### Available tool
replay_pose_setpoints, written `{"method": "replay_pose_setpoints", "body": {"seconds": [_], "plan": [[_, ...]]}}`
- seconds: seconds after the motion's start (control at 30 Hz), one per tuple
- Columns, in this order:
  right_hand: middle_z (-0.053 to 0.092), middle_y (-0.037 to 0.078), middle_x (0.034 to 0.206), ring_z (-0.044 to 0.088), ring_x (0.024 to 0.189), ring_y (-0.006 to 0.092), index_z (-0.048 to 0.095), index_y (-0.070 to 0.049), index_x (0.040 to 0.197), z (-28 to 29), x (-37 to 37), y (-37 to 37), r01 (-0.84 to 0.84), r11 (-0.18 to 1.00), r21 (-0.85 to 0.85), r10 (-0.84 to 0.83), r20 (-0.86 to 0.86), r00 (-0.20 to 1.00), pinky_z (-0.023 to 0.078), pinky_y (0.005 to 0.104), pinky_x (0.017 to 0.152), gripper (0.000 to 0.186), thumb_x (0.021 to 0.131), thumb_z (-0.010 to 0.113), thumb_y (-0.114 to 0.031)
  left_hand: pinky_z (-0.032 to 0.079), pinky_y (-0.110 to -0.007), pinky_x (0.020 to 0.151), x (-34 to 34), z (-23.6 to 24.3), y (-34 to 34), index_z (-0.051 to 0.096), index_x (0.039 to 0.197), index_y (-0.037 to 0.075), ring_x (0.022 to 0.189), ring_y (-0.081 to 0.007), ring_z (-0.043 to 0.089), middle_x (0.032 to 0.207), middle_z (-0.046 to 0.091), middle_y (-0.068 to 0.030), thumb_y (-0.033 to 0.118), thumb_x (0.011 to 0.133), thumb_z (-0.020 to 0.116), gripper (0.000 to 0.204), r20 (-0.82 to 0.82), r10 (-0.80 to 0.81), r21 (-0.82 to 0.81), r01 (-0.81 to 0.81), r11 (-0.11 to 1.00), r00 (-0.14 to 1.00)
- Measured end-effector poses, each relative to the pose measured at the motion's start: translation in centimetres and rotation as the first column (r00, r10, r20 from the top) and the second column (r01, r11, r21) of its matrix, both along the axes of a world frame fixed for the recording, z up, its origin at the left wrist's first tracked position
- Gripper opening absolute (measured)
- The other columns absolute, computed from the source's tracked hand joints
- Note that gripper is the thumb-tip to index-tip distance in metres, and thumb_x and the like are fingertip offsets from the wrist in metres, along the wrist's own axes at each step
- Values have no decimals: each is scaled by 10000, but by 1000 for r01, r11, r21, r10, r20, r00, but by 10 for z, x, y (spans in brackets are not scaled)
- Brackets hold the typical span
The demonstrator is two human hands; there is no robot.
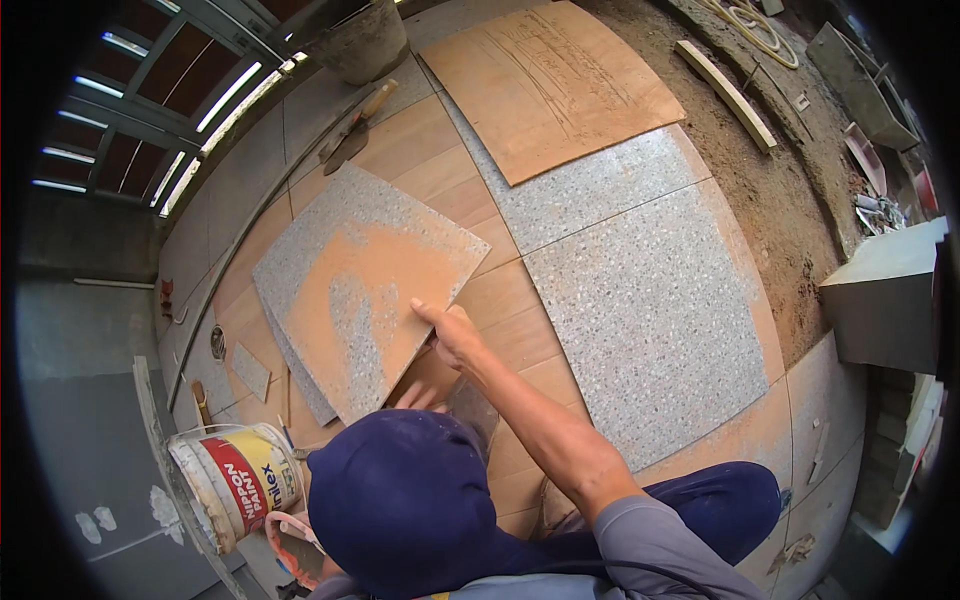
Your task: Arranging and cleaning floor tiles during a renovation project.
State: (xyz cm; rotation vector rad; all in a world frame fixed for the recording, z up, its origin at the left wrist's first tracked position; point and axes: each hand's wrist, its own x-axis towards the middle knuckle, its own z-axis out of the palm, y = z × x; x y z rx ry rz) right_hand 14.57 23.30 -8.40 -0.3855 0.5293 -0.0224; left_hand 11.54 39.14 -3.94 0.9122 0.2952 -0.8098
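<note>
My right hand [450, 332] pinches the edge of a square grey speckled tile [350, 310], thumb on top and fingers beneath. Orange-tan dust covers much of its face, with a wiped-looking grey patch. The tile is tilted, and the edge of another grey tile [290, 350] shows under its left side. Close to its lower edge are the blurred fingers of my left hand [424, 392]; dark blue cloth [400, 500] hides the rest of that hand, so its grip is unclear.
Two large speckled tiles [650, 300] lie to the right, with a tan board [550, 90] overlapping the far one. A trowel [348, 140] and dark bucket [365, 45] are at the back. At left are a paint bucket [240, 480] and small tile piece [250, 371].
</note>
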Motion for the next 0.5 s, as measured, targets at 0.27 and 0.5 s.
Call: {"method": "replay_pose_setpoints", "body": {"seconds": [0.27, 0.5], "plan": [[629, 193, 1228, 641, 1071, 247, 525, 107, 1291, 43, -3, -15, -25, 1000, 18, 22, 122, 992, 541, 379, 901, 504, 897, 730, -132, 406, -505, 1120, 106, -16, -32, 363, 1490, 39, 1315, -344, 505, 1505, 447, -170, 428, 1044, 455, 599, 73, 21, 50, -25, 998, 997], [651, 177, 1186, 658, 1035, 230, 532, 107, 1288, 33, -24, -66, 1, 995, -103, 12, 126, 992, 556, 349, 875, 531, 862, 757, -117, 408, -494, 1117, 100, -26, 90, 340, 1508, 32, 1317, -350, 500, 1504, 448, -170, 461, 1038, 457, 647, 191, 78, 33, -86, 996, 979]]}}
